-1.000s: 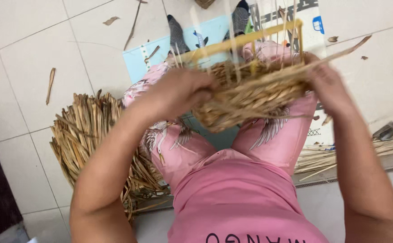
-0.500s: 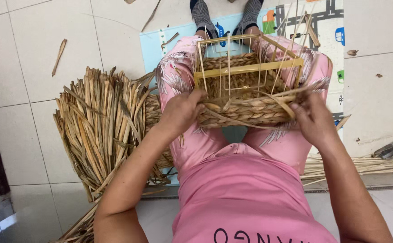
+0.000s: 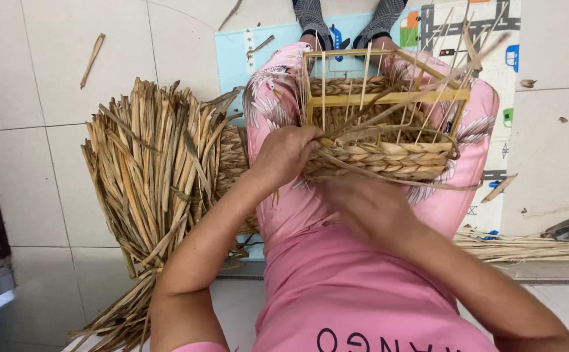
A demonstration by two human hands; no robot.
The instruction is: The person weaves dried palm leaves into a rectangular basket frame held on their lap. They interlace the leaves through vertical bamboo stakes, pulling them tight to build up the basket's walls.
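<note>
The half-woven basket (image 3: 382, 124) rests on the person's lap, over the pink patterned trousers (image 3: 278, 98), with its open top facing away from the body. It consists of a yellow wooden frame (image 3: 388, 98) with thin upright stakes and a band of braided straw rope (image 3: 382, 160) wound around the near lower edge. The left hand (image 3: 287, 153) sits at the left near corner of the basket; its grip is pressed together on the end of the braided band, fingers curled around the weave. The right hand (image 3: 369, 208) lies just below the band, at the near side of the basket; the hand is blurred, so whether its grip is spread or pinching a strand cannot be told. Loose strands (image 3: 427, 91) project up and to the right from the frame. A large bundle of dried leaves (image 3: 154, 169) lies on the tiled floor (image 3: 37, 150) to the person's left, just beside the left leg. A blue play mat (image 3: 232, 55) lies under the legs. More straw stalks (image 3: 525, 246) lie on the floor to the right, with a small metal tool (image 3: 566, 228) touching or just above them. A single leaf scrap (image 3: 93, 58) lies apart at upper left.
</note>
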